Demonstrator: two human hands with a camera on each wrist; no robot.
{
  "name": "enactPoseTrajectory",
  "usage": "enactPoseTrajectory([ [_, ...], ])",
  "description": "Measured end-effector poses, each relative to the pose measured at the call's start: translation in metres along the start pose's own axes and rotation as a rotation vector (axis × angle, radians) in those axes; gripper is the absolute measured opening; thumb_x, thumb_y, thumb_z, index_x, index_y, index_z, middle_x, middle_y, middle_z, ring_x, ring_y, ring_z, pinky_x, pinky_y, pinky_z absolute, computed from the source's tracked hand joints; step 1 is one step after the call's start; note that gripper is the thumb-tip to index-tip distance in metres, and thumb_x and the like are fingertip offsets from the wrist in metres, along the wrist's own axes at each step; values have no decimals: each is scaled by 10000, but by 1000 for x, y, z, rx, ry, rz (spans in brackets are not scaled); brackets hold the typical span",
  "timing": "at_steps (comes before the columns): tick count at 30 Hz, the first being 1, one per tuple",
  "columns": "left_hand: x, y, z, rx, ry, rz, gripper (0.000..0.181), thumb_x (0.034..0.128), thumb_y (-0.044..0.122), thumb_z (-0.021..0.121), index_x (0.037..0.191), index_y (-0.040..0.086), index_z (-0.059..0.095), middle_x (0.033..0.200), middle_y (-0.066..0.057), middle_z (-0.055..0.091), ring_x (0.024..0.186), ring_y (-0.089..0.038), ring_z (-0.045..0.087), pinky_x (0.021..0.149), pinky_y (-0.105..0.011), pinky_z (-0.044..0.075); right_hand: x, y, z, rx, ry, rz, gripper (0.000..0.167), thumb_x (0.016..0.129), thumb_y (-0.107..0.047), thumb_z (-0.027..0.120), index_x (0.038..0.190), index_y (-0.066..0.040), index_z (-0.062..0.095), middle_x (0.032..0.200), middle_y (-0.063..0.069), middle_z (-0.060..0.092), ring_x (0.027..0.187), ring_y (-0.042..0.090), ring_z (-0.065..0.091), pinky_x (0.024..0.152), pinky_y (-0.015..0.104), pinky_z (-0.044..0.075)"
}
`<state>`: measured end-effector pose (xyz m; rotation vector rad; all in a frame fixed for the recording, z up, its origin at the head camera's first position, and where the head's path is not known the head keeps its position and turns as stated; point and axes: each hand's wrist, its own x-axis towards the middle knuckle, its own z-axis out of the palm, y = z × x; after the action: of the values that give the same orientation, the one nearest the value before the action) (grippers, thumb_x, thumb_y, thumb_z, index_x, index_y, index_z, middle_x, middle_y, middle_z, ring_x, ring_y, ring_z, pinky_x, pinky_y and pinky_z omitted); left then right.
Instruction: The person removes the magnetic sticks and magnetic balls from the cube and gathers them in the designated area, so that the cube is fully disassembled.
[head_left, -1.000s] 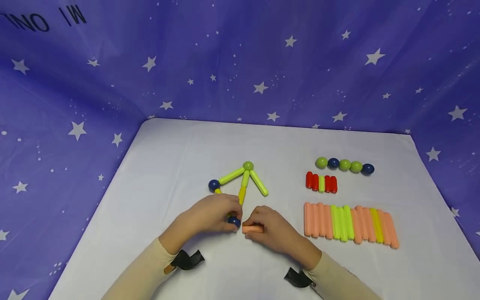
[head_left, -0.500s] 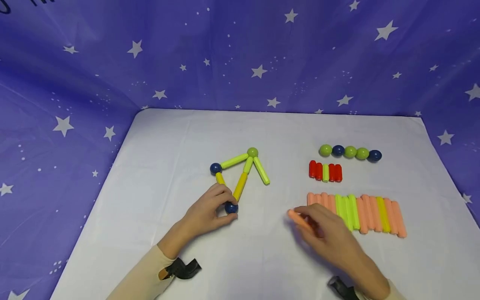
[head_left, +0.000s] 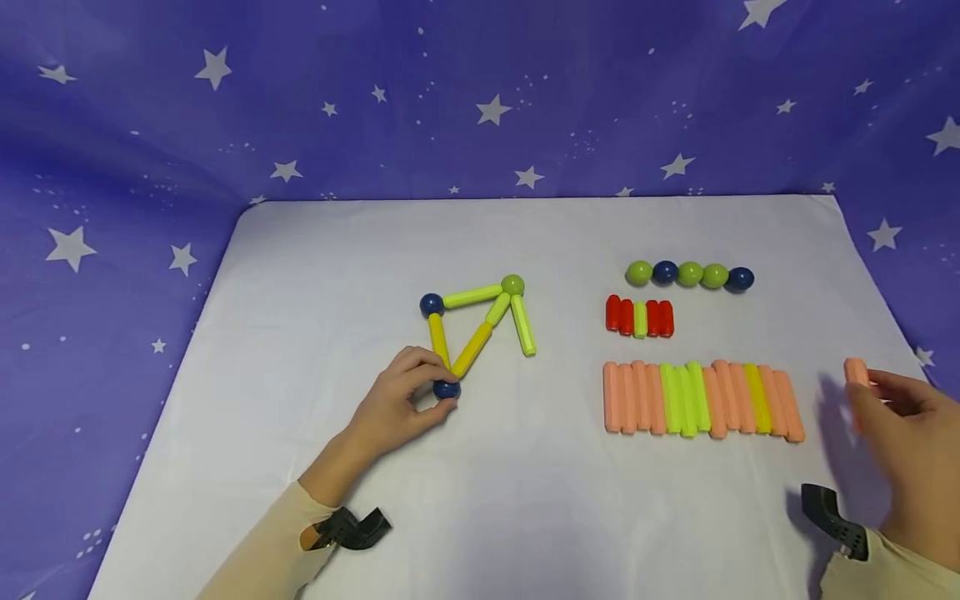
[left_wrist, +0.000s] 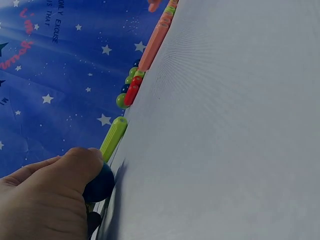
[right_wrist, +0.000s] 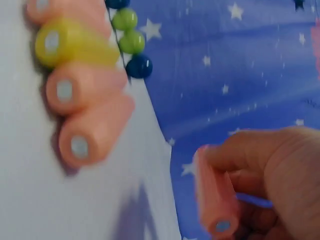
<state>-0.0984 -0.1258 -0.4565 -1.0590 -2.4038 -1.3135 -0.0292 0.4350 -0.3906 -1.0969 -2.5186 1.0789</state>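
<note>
In the head view my left hand (head_left: 401,396) pinches a dark blue ball (head_left: 447,389) between thumb and fingers. That ball is the bottom corner of a flat figure of magnetic rods and balls. A yellow rod (head_left: 438,340) links it to another blue ball (head_left: 431,304); a yellow rod (head_left: 472,350) and a short lime rod (head_left: 498,308) run up to a green ball (head_left: 512,286). From the green ball, one lime rod (head_left: 472,297) reaches the upper blue ball and another (head_left: 524,325) has a free lower end. My right hand (head_left: 915,450) holds a salmon-pink magnetic rod (right_wrist: 215,195) above the table's right side.
A row of salmon, lime and yellow rods (head_left: 682,400) lies left of my right hand. Behind it are short red rods (head_left: 613,314) with one lime rod (head_left: 640,320), then a line of green and blue balls (head_left: 690,273). A starry purple cloth (head_left: 420,117) surrounds the white table (head_left: 525,517).
My right hand has carried the salmon rod away from the left hand, past the rod row to the far right. The left hand keeps hold of the blue ball. The head view has shifted.
</note>
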Motion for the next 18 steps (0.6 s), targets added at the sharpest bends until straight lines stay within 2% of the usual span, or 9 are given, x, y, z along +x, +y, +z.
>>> enactPoseTrajectory([
  [2, -1, 0, -4, 8, 14, 0, 272, 764, 128, 825, 1010, 100, 713, 1085, 41, 572, 1005, -145, 515, 860, -235, 425, 7, 3, 0, -42, -63, -10, 411, 890, -266, 672, 1267, -107, 639, 652, -316, 491, 546, -54, 488, 460, 169, 383],
  [5, -2, 1, -5, 0, 18, 0, 275, 767, 119, 822, 1017, 95, 711, 1086, 26, 569, 998, -146, 521, 858, -237, 431, 11, 3, 2, -220, -166, -16, 541, 911, -387, 637, 1277, 8, 594, 678, -180, 598, 599, 25, 526, 520, 236, 417],
  [7, -3, 1, -4, -13, 20, 4, 277, 767, 111, 820, 1020, 90, 710, 1085, 17, 568, 991, -144, 528, 856, -236, 437, 12, 4, 6, -301, -222, -16, 610, 930, -429, 600, 1300, 55, 559, 815, 2, 680, 651, 93, 556, 530, 263, 444],
  [9, -2, 1, -3, -20, 23, 14, 280, 765, 100, 820, 1021, 86, 709, 1083, 10, 571, 976, -141, 534, 841, -232, 442, 12, 4, 10, -353, -255, -1, 646, 944, -461, 561, 1329, 57, 538, 1025, 191, 661, 727, 168, 557, 533, 286, 454],
  [10, -2, 1, -3, -25, 25, 19, 283, 762, 93, 822, 1022, 82, 708, 1082, 4, 573, 969, -142, 538, 836, -231, 445, 11, 4, 11, -355, -265, 5, 647, 952, -463, 543, 1337, 56, 531, 1117, 231, 636, 758, 196, 563, 537, 292, 455],
  [12, -1, 2, -2, -31, 26, 26, 284, 762, 88, 823, 1021, 77, 708, 1079, -2, 578, 957, -139, 543, 824, -227, 449, 9, 5, 14, -338, -269, 8, 635, 964, -446, 520, 1353, 57, 515, 1212, 267, 584, 778, 218, 572, 500, 272, 466],
  [14, 0, 2, -1, -34, 22, 22, 278, 767, 91, 821, 1022, 76, 710, 1077, -3, 581, 954, -136, 546, 820, -228, 450, 6, 2, 15, -340, -262, 7, 649, 965, -461, 505, 1374, 43, 501, 1242, 266, 564, 829, 248, 551, 519, 270, 449],
  [16, 1, 3, -1, -41, 17, 13, 271, 771, 93, 819, 1020, 75, 712, 1070, -3, 583, 954, -134, 549, 818, -231, 452, 0, -4, 16, -364, -227, -36, 633, 966, -443, 507, 1370, 44, 503, 1224, 273, 564, 861, 290, 534, 538, 280, 418],
  [18, 0, 3, -1, -43, 12, 9, 264, 773, 95, 818, 1015, 74, 715, 1063, -3, 583, 959, -134, 554, 823, -237, 456, -10, -15, 20, -381, -168, -119, 589, 962, -396, 525, 1353, 44, 520, 1195, 274, 573, 876, 320, 521, 542, 282, 388],
])
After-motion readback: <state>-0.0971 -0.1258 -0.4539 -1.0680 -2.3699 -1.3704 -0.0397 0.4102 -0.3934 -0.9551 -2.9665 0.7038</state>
